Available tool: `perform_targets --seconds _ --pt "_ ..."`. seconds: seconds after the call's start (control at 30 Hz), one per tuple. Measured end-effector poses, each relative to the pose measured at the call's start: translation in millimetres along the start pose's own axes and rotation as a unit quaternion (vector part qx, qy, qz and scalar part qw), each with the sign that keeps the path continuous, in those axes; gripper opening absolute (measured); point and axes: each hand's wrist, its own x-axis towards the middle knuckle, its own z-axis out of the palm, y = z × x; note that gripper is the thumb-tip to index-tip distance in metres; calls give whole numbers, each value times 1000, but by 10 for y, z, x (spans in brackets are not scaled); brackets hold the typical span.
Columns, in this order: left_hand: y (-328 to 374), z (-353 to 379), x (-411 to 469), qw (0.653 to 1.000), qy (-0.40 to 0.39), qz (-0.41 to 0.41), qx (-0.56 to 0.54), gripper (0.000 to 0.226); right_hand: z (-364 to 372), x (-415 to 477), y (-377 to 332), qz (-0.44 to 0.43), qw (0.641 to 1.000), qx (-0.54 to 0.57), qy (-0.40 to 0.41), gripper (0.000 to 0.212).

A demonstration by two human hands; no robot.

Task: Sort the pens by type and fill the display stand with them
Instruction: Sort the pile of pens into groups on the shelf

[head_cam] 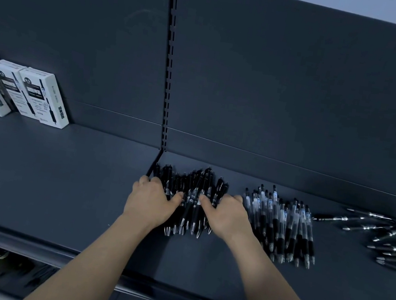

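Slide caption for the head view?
Left hand and right hand grip a pile of black pens on a dark grey shelf.

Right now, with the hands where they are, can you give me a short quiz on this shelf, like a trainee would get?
1. True or false: the left hand and the right hand both touch the black pens.
2. What stands at the far left of the shelf? A. white boxes B. a cup C. scissors
3. Fill the gap: the pile just right of the right hand holds ____ pens with black grips.
Key: 1 true; 2 A; 3 clear, meaning the clear pens.
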Motion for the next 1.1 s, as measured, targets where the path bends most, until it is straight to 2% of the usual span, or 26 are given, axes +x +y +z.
perform_targets --seconds 0.23,0.33,0.5,0.63,0.77,1.03,1.1 --pt "16 -11 -32 1000 -1 -3 14 66 -12 -24 4 -2 1000 -6 1 65" --pt "52 -48 -57 999 25 7 46 65 -68 -60 3 -9 999 -32 17 64" --pt "271 -162 -144 989 105 80 60 56 -288 -185 129 -59 992 -53 97 62" --pt "589 -164 -286 981 126 148 19 56 -543 -331 426 -84 984 -47 152 55" --pt "1017 0 -451 964 120 236 -7 54 -780 -470 859 -65 978 -53 194 35" --pt "2031 651 -712 938 54 341 -28 42 -1293 -632 1926 6 977 -43 209 44" --pt "2329 865 -757 935 38 351 -29 39 -1448 -625 2259 12 978 -44 205 38"
